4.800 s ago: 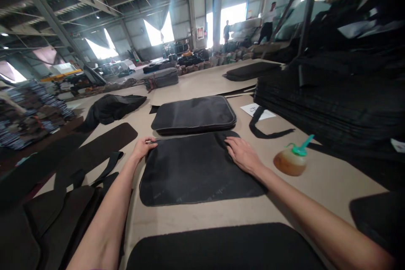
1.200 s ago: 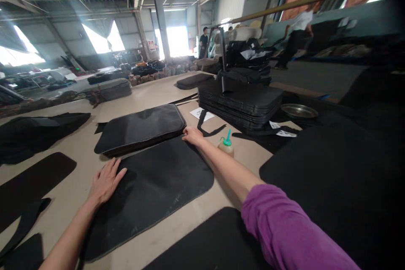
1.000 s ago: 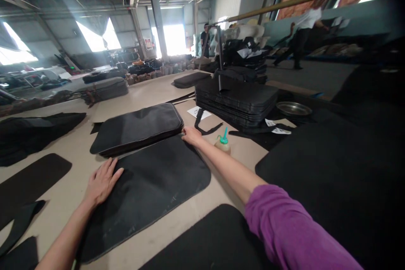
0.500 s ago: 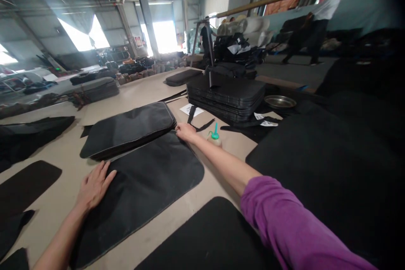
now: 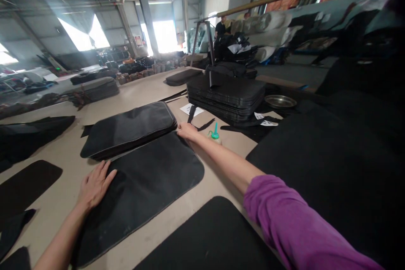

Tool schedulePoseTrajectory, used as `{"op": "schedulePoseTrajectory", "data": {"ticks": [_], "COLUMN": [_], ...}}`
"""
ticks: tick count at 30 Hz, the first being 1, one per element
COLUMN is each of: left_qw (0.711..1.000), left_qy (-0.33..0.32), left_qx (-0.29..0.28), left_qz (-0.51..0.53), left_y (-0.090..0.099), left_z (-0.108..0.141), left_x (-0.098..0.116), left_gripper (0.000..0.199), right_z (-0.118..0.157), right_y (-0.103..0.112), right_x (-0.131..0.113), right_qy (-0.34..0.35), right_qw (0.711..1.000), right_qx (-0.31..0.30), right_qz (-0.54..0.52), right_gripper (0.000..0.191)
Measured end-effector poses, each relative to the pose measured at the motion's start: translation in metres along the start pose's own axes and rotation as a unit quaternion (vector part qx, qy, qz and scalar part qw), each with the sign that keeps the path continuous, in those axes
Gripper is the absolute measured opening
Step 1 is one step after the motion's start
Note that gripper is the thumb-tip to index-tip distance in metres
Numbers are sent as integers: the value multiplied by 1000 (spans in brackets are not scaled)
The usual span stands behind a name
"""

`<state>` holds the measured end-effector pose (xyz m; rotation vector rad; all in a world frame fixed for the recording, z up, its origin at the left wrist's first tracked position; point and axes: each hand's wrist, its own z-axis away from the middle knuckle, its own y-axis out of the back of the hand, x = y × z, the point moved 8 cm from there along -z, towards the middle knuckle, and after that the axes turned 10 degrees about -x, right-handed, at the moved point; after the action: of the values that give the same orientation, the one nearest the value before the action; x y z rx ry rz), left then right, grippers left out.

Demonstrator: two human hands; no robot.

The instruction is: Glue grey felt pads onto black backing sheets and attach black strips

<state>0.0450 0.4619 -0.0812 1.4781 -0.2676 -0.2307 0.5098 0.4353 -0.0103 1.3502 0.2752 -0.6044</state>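
A black rounded-corner fabric panel point(image 5: 148, 181) lies flat on the paper-covered table in front of me. My left hand point(image 5: 96, 183) rests on its left edge, fingers stretched out and thumb apart. At the panel's far right corner, my right hand point(image 5: 188, 131) has its fingers closed in a pinch on the edge; the fingertips are partly hidden. Just beyond the panel lies a stack of similar black panels point(image 5: 129, 126), its near edge close to both hands. A small bottle with a green nozzle point(image 5: 215, 135) stands beyond my right forearm.
Another black panel point(image 5: 209, 240) lies nearest me. A tall stack of black panels point(image 5: 228, 93) stands at the back right, beside a metal dish point(image 5: 280, 101). Black strips and a paper label point(image 5: 191, 110) lie near it. Dark fabric point(image 5: 332, 168) covers the right side.
My hands have hardly moved, and the panel lies as before. In the right background, a walking person has shifted and is now blurred.
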Motion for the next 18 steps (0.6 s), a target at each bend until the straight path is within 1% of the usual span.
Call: {"op": "schedulePoseTrajectory", "data": {"ticks": [7, 12, 15, 18], "left_qw": [1000, 1000, 1000, 1000], "left_qy": [-6, -6, -5, -6], "left_qx": [6, 8, 9, 15], "left_qz": [-6, 3, 5, 3], "left_y": [-2, 3, 5, 5], "left_z": [-1, 2, 3, 2], "left_x": [-1, 4, 6, 5], "left_gripper": [77, 77, 76, 76], "right_z": [-4, -13, -18, -22], "right_y": [6, -2, -8, -12], "right_x": [-1, -1, -2, -2], "right_qy": [31, 44, 37, 13], "right_qw": [998, 994, 990, 987], "right_qx": [19, -5, -3, 9], "right_qz": [-47, -104, -138, -157], "right_gripper": [31, 27, 26, 27]}}
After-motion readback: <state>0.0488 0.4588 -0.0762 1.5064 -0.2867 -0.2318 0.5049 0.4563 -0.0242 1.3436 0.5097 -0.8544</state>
